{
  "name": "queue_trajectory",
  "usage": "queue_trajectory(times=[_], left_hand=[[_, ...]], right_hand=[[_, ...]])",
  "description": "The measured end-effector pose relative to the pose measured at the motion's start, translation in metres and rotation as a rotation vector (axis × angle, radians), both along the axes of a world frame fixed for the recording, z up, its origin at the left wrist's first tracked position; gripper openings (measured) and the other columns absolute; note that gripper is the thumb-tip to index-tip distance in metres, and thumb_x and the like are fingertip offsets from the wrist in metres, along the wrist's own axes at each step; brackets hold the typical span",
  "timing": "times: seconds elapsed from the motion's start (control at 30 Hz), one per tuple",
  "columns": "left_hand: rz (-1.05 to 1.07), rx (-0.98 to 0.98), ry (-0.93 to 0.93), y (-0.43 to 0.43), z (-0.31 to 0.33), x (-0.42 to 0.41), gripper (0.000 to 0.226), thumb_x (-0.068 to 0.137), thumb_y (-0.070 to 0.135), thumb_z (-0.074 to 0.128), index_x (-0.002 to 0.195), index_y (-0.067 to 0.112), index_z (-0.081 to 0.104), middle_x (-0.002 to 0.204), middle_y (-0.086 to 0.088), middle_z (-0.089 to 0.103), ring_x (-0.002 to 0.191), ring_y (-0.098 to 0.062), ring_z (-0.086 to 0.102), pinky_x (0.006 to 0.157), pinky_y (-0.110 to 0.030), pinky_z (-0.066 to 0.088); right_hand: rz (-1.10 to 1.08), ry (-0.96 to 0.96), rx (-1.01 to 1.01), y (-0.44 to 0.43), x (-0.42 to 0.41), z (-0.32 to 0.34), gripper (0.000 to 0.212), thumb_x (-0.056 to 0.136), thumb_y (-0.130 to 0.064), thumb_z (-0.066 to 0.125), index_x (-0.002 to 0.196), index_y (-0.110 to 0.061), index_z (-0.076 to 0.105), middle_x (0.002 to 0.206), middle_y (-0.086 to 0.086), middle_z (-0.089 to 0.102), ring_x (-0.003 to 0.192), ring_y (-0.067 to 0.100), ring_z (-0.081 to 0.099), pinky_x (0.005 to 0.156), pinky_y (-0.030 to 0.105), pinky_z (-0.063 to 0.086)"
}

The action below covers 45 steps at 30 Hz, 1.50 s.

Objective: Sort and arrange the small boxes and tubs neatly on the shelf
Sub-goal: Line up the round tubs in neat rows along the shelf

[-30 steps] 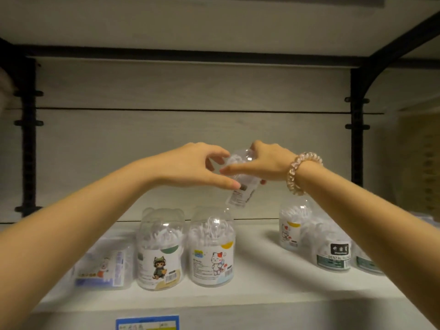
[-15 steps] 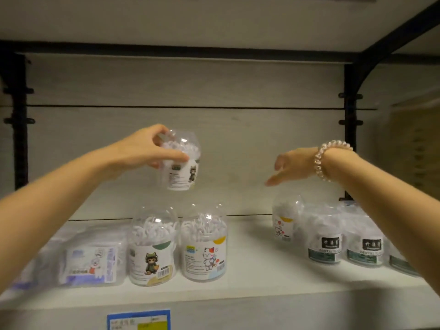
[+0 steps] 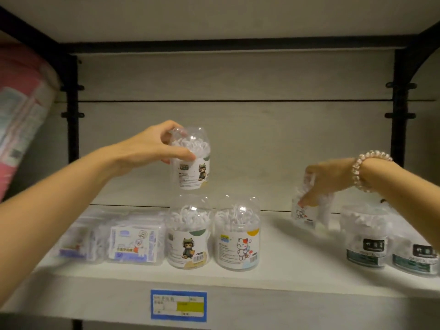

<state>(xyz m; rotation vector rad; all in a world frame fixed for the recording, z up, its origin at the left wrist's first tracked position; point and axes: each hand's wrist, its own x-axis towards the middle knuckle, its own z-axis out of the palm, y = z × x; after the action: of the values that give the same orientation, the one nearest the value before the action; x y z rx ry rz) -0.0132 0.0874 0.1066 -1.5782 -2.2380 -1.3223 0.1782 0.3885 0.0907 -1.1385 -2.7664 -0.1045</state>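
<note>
My left hand [image 3: 152,148] grips a clear domed tub of cotton swabs with a green cat label [image 3: 191,167], held just above a matching green-cat tub [image 3: 189,234] that stands on the white shelf [image 3: 273,277]. Beside that stands a tub with a white cat label [image 3: 237,236]. My right hand [image 3: 326,179], a bead bracelet at its wrist, closes over the top of another white-cat tub [image 3: 307,210] at the back right; that tub is tilted and blurred.
Flat clear boxes [image 3: 135,244] lie at the shelf's left. Several dark-labelled floss tubs [image 3: 365,244] stand at the right. A blue price tag [image 3: 178,305] sits on the shelf's front edge. Black uprights frame the bay; pink packs [image 3: 21,110] fill the left bay.
My left hand has carried the green-cat tub left and lowered it over the matching tub. My right hand let it go, moved right and down, and took hold of the back-right tub.
</note>
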Motion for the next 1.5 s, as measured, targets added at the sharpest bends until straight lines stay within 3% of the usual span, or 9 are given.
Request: queue_trajectory(times=[0.2,0.3,0.53,0.8,0.9,1.07,1.2,1.33,1.5], left_hand=[[-0.031,0.066,-0.003,-0.026,0.004,0.003,0.085,0.037,0.059,0.077,0.114,0.028,0.056,0.112,0.004,0.065,0.103,-0.012,0.061,0.085,-0.03,0.048],[-0.07,0.093,0.002,-0.035,0.003,0.002,0.07,0.043,0.055,0.075,0.108,0.035,0.059,0.108,0.01,0.068,0.1,-0.006,0.063,0.089,-0.032,0.047],[-0.097,0.16,-0.018,-0.056,0.0,0.004,0.066,0.031,0.07,0.075,0.093,0.049,0.063,0.1,0.021,0.069,0.092,0.001,0.065,0.08,-0.027,0.042],[-0.058,0.172,-0.023,-0.078,-0.017,0.011,0.071,0.035,0.064,0.077,0.101,0.041,0.063,0.107,0.015,0.069,0.101,-0.005,0.064,0.085,-0.029,0.044],[-0.045,0.183,-0.021,-0.088,-0.02,0.013,0.051,0.047,0.048,0.07,0.097,0.04,0.064,0.102,0.016,0.071,0.094,-0.003,0.066,0.079,-0.024,0.044],[-0.035,0.173,-0.003,-0.101,-0.02,0.013,0.066,0.034,0.065,0.077,0.094,0.042,0.066,0.1,0.015,0.071,0.091,0.0,0.066,0.079,-0.026,0.042],[-0.03,0.167,-0.006,-0.102,-0.02,0.01,0.075,0.032,0.07,0.075,0.1,0.039,0.065,0.106,0.014,0.07,0.097,-0.004,0.065,0.085,-0.031,0.042],[-0.06,0.16,-0.003,-0.099,-0.02,0.01,0.073,0.032,0.069,0.076,0.098,0.039,0.066,0.105,0.011,0.07,0.095,-0.006,0.066,0.085,-0.033,0.043],[-0.065,0.145,-0.005,-0.093,-0.019,0.01,0.057,0.042,0.056,0.076,0.096,0.043,0.066,0.106,0.014,0.07,0.096,-0.005,0.066,0.088,-0.035,0.045]], right_hand=[[0.372,0.24,-0.172,-0.086,-0.019,0.022,0.068,0.068,-0.047,0.071,0.124,-0.019,0.045,0.116,-0.001,0.055,0.098,0.019,0.057,0.086,0.031,0.051],[0.471,0.301,-0.216,-0.095,-0.031,0.022,0.081,0.069,-0.047,0.07,0.136,-0.017,0.035,0.123,0.0,0.048,0.101,0.018,0.055,0.085,0.029,0.052],[0.606,0.39,-0.316,-0.089,-0.042,0.033,0.071,0.069,-0.026,0.075,0.131,-0.021,0.041,0.123,-0.001,0.056,0.1,0.015,0.059,0.077,0.023,0.052],[0.758,0.126,-0.352,-0.106,-0.109,0.005,0.079,0.071,-0.025,0.075,0.138,-0.027,0.033,0.136,-0.007,0.046,0.106,0.007,0.049,0.069,0.006,0.042],[0.818,-0.031,-0.342,-0.115,-0.135,-0.012,0.076,0.074,-0.016,0.072,0.138,-0.023,0.033,0.144,-0.003,0.039,0.121,0.014,0.046,0.095,0.022,0.04],[0.9,-0.105,-0.446,-0.118,-0.155,-0.017,0.07,0.076,0.005,0.063,0.135,-0.022,0.037,0.145,0.0,0.037,0.121,0.014,0.045,0.096,0.029,0.043],[0.898,-0.126,-0.5,-0.111,-0.133,-0.004,0.069,0.084,-0.014,0.06,0.141,-0.032,0.026,0.15,-0.009,0.028,0.134,0.011,0.033,0.109,0.028,0.029],[0.932,0.216,-0.443,-0.116,-0.065,0.021,0.046,0.082,-0.04,0.057,0.127,-0.03,0.049,0.131,-0.016,0.051,0.118,-0.002,0.047,0.095,0.015,0.036],[0.775,-0.008,-0.224,-0.132,-0.018,-0.016,0.061,0.061,-0.066,0.062,0.113,-0.042,0.044,0.118,-0.02,0.053,0.1,0.004,0.058,0.086,0.023,0.048]])
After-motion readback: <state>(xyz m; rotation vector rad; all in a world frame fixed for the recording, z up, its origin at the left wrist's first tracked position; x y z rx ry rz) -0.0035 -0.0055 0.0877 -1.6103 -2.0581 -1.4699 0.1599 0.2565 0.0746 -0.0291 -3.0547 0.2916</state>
